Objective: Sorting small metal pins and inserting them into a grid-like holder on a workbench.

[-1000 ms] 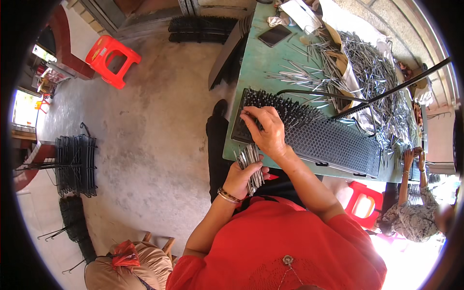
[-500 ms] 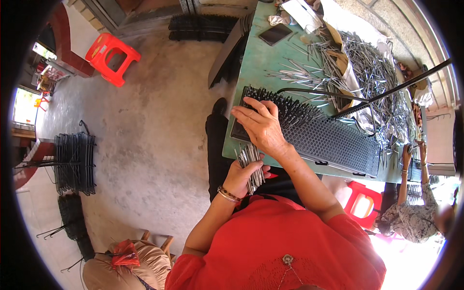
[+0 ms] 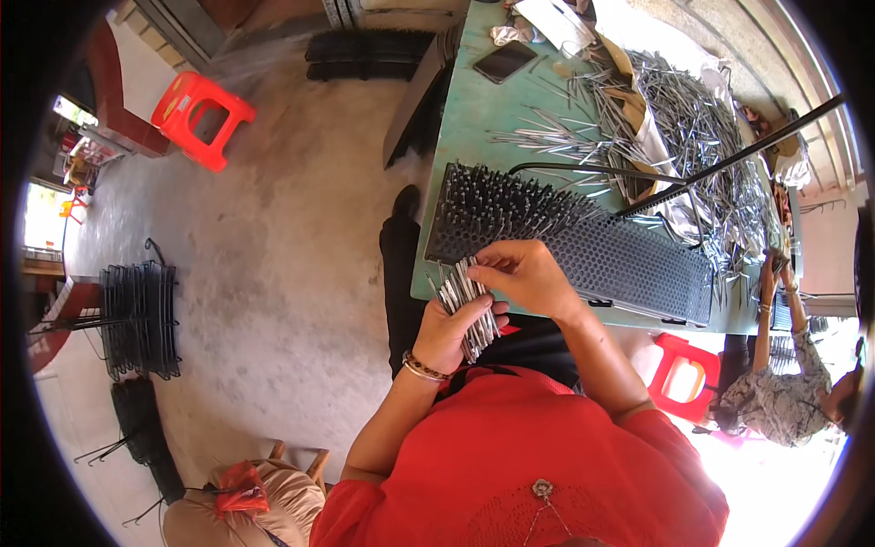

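Presently, slim silvery rods (image 3: 463,314) are lying in a loose, roughly parallel bundle near the tabletop's edge, the left hand (image 3: 444,333) gripping them. The right hand (image 3: 529,273) is touching their upper ends, thumb and fingers nearly together; whether it is pinching one cannot be told. Beyond, a black perforated panel (image 3: 638,263) is carrying dense upright rods toward its left end. Farther across the green tabletop (image 3: 474,118), an opened white sack (image 3: 650,139) is holding a tangled heap of rods.
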`<state>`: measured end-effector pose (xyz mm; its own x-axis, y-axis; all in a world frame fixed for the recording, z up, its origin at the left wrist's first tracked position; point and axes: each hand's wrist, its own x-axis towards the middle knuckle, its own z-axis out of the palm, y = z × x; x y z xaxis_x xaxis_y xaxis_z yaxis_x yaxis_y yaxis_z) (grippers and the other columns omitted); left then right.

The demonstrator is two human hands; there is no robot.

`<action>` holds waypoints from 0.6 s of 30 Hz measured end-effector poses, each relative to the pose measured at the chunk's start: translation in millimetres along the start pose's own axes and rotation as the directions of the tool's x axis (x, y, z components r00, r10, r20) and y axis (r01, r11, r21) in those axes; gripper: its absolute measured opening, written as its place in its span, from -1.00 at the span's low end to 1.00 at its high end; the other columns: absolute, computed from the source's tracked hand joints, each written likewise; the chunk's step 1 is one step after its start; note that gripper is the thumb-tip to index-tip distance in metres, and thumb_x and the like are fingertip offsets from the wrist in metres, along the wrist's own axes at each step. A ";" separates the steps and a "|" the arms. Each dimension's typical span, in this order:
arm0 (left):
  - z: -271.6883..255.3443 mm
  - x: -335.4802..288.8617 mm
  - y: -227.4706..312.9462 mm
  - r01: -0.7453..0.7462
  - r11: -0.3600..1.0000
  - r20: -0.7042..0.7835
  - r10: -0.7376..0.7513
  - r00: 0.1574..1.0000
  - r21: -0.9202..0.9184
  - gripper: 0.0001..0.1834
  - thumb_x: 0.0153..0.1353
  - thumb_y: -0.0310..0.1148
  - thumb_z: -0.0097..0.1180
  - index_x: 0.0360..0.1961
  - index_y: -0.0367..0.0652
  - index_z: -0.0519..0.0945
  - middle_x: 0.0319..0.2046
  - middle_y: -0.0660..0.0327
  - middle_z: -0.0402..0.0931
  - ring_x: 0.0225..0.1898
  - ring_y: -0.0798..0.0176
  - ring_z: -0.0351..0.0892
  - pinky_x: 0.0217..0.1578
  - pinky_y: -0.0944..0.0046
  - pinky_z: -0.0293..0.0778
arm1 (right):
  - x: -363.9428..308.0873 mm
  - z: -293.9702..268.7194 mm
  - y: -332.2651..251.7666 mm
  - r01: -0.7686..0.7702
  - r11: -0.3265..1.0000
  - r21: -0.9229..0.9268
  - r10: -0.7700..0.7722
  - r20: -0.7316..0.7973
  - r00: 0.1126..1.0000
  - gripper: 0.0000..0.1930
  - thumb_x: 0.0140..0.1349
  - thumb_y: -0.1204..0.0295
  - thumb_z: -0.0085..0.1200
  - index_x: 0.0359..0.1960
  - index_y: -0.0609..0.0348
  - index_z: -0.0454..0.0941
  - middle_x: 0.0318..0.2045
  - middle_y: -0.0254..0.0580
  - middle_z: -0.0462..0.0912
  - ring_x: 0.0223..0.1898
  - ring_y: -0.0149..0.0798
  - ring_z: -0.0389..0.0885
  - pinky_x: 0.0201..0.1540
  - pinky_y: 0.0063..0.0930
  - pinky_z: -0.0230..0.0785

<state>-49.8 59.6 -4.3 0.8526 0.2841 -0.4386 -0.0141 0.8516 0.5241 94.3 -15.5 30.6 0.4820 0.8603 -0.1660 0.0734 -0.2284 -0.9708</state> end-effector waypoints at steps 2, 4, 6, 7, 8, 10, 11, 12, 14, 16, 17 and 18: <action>3.0 -0.4 -1.0 0.010 1.000 -0.031 -0.010 0.999 -0.011 -0.79 0.25 -0.54 0.00 -0.08 -0.25 0.47 -0.26 0.14 0.56 -0.23 0.15 0.63 -0.18 0.12 0.63 | 2.0 -6.8 8.0 -0.047 0.998 0.048 0.046 0.010 0.999 -0.82 0.15 0.46 0.22 -0.29 0.36 0.61 -0.48 -0.32 0.63 -0.43 -0.58 0.52 -0.41 -0.65 0.39; 3.1 0.4 -2.0 -0.004 1.000 -0.038 0.003 0.999 -0.020 -0.79 0.25 -0.53 0.01 -0.08 -0.24 0.47 -0.26 0.14 0.57 -0.22 0.15 0.63 -0.17 0.11 0.63 | 4.3 -10.2 12.3 -0.093 0.991 0.095 0.091 0.025 0.996 -0.82 0.16 0.46 0.20 -0.28 0.35 0.61 -0.46 -0.33 0.63 -0.42 -0.57 0.53 -0.39 -0.65 0.40; 0.1 1.4 -4.6 -0.024 0.998 -0.039 0.021 0.999 -0.054 -0.79 0.25 -0.52 0.01 -0.08 -0.23 0.48 -0.24 0.16 0.57 -0.22 0.15 0.64 -0.16 0.08 0.62 | 5.1 -11.4 13.9 -0.096 0.982 0.164 0.094 0.018 0.995 -0.83 0.19 0.48 0.17 -0.25 0.34 0.60 -0.42 -0.35 0.64 -0.39 -0.57 0.54 -0.37 -0.66 0.40; -0.4 1.5 -4.2 -0.024 0.998 -0.040 0.022 0.999 -0.054 -0.79 0.25 -0.52 0.01 -0.08 -0.23 0.48 -0.24 0.16 0.57 -0.22 0.15 0.64 -0.16 0.08 0.62 | 5.2 -11.2 14.1 -0.095 0.982 0.164 0.093 0.019 0.995 -0.83 0.19 0.48 0.17 -0.25 0.34 0.60 -0.42 -0.35 0.64 -0.39 -0.57 0.54 -0.37 -0.66 0.40; -0.7 1.9 -3.4 -0.018 0.999 -0.042 0.016 0.999 -0.043 -0.80 0.25 -0.52 0.01 -0.09 -0.23 0.48 -0.24 0.16 0.57 -0.21 0.15 0.63 -0.15 0.07 0.62 | 5.5 -10.7 14.6 -0.087 0.984 0.157 0.086 0.017 0.996 -0.82 0.19 0.48 0.16 -0.22 0.34 0.59 -0.40 -0.33 0.64 -0.37 -0.56 0.54 -0.35 -0.66 0.41; -1.4 2.5 -3.3 -0.013 0.999 -0.044 0.011 0.999 -0.033 -0.80 0.25 -0.52 0.01 -0.09 -0.22 0.49 -0.23 0.16 0.56 -0.20 0.15 0.63 -0.14 0.06 0.61 | 6.4 -9.2 14.1 -0.079 0.986 0.150 0.078 0.015 0.997 -0.81 0.20 0.49 0.15 -0.19 0.34 0.57 -0.38 -0.32 0.65 -0.35 -0.55 0.55 -0.33 -0.66 0.42; -2.0 2.8 -3.7 -0.009 0.999 -0.072 0.005 0.997 -0.050 -0.81 0.25 -0.51 0.02 -0.11 -0.22 0.49 -0.24 0.17 0.56 -0.17 0.14 0.62 -0.13 0.04 0.61 | 6.8 -7.6 11.5 -0.051 0.987 0.153 0.057 -0.037 0.998 -0.80 0.21 0.49 0.14 -0.17 0.35 0.56 -0.37 -0.29 0.66 -0.33 -0.53 0.57 -0.32 -0.66 0.42; -2.9 3.0 -4.1 -0.005 0.998 -0.101 -0.001 0.995 -0.067 -0.82 0.24 -0.51 0.04 -0.13 -0.22 0.50 -0.25 0.18 0.56 -0.15 0.12 0.61 -0.12 0.02 0.60 | 7.4 -5.9 8.6 -0.022 0.988 0.155 0.036 -0.089 0.995 -0.79 0.22 0.50 0.12 -0.14 0.35 0.55 -0.36 -0.26 0.66 -0.32 -0.51 0.58 -0.30 -0.66 0.43; -7.4 3.4 -6.0 -0.009 0.995 -0.127 -0.003 0.992 -0.100 -0.84 0.23 -0.51 0.06 -0.15 -0.22 0.50 -0.25 0.20 0.55 -0.13 0.12 0.60 -0.14 0.04 0.60 | 11.0 -4.4 -0.7 0.068 0.988 0.137 -0.039 -0.201 0.979 -0.79 0.22 0.49 0.13 -0.17 0.37 0.55 -0.37 -0.23 0.66 -0.32 -0.49 0.59 -0.28 -0.63 0.44; -9.1 3.8 -6.2 -0.011 0.989 -0.168 -0.014 0.986 -0.148 -0.88 0.20 -0.51 0.09 -0.22 -0.20 0.51 -0.29 0.23 0.51 -0.11 0.10 0.59 -0.14 0.03 0.59 | 19.8 -0.4 -2.1 0.241 0.964 0.108 -0.187 -0.367 0.912 -0.79 0.22 0.47 0.13 -0.17 0.37 0.54 -0.37 -0.18 0.68 -0.32 -0.46 0.61 -0.25 -0.60 0.46; -9.5 3.7 -6.3 -0.011 0.989 -0.168 -0.014 0.986 -0.149 -0.88 0.20 -0.51 0.09 -0.22 -0.20 0.51 -0.29 0.23 0.51 -0.11 0.10 0.59 -0.14 0.03 0.59 | 23.8 2.0 -3.4 0.241 0.965 0.108 -0.187 -0.366 0.912 -0.79 0.22 0.47 0.13 -0.17 0.37 0.54 -0.37 -0.18 0.68 -0.32 -0.46 0.61 -0.25 -0.60 0.46; -10.6 3.8 -6.9 0.001 0.990 -0.174 -0.026 0.984 -0.143 -0.88 0.20 -0.51 0.09 -0.22 -0.21 0.51 -0.28 0.23 0.52 -0.11 0.10 0.59 -0.15 0.05 0.60 | 27.4 4.1 -4.8 0.265 0.963 0.043 -0.229 -0.382 0.895 -0.79 0.23 0.50 0.11 -0.15 0.37 0.53 -0.32 -0.17 0.68 -0.26 -0.44 0.62 -0.20 -0.60 0.46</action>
<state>-52.1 59.5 -17.4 0.7484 0.3346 -0.5726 -0.0879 0.9058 0.4144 103.5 11.0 30.0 0.7484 0.6484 0.1399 0.1604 0.0277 -0.9867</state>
